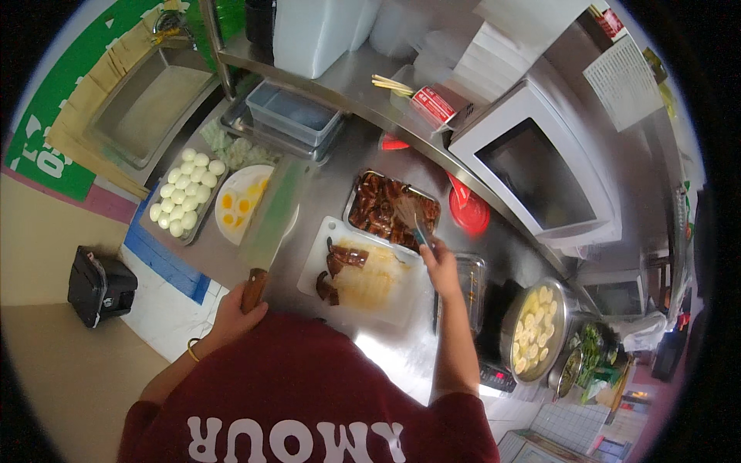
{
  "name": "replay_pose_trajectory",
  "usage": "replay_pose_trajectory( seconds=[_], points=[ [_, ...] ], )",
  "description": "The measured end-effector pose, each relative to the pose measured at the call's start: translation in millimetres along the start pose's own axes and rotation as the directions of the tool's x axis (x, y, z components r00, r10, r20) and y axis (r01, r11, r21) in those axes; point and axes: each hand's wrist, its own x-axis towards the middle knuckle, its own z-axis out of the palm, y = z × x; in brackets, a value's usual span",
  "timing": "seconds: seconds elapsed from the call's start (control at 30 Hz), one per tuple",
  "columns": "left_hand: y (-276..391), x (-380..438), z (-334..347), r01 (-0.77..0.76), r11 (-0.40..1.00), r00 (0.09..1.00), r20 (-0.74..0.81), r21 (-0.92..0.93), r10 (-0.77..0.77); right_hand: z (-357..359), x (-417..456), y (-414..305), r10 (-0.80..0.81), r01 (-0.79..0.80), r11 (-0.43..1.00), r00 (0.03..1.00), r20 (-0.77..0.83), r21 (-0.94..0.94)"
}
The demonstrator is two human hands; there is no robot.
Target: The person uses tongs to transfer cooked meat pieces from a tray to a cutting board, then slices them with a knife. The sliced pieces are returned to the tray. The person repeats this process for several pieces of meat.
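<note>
My left hand [240,309] grips the wooden handle of a broad cleaver [275,214]. Its blade points away from me over a white plate of halved boiled eggs [231,202] and hides part of it. In my right hand [443,269] is a broad-ended kitchen tool [414,217]; blur hides whether it is a brush or a scraper. The tool's end is over a metal tray [349,217] filled with dark, glossy sauced meat [376,199]. Nearer me lies a white cutting board [399,304], stained brown, with a few dark meat pieces [344,260] on its left part.
A tray of peeled eggs [185,194] stands left, near clear plastic containers [295,113]. A red lid [469,211] lies beyond the meat tray. A microwave [532,168] sits on the overhead shelf. To the right are an empty-looking tray [472,289] and a pot of pale slices [532,335].
</note>
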Motion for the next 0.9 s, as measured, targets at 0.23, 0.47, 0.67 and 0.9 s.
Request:
replay_pose_trajectory(
  seconds=[0.23,0.47,0.67,0.9],
  points=[
    [-3.1,-7.2,2.0,-0.042,0.998,0.999,-0.023,-0.052,0.040,21.6,-124.9,-26.4,0.478,-0.645,0.694,0.744,0.466,0.319],
    [-1.2,-11.1,0.3,-0.047,0.998,0.998,0.049,-0.045,0.049,56.4,-185.7,-45.1,0.346,-0.335,0.938,0.911,0.222,-0.086],
    [-12.3,-10.4,4.9,0.030,0.997,0.995,0.099,-0.075,-0.022,90.2,-192.5,-58.0,0.225,-0.162,0.917,0.965,0.136,-0.364],
    [-9.1,-11.3,-1.0,-0.028,0.999,0.995,0.099,-0.042,0.032,65.0,-176.6,-40.0,0.216,-0.204,0.869,0.976,-0.026,-0.450]
  ],
)
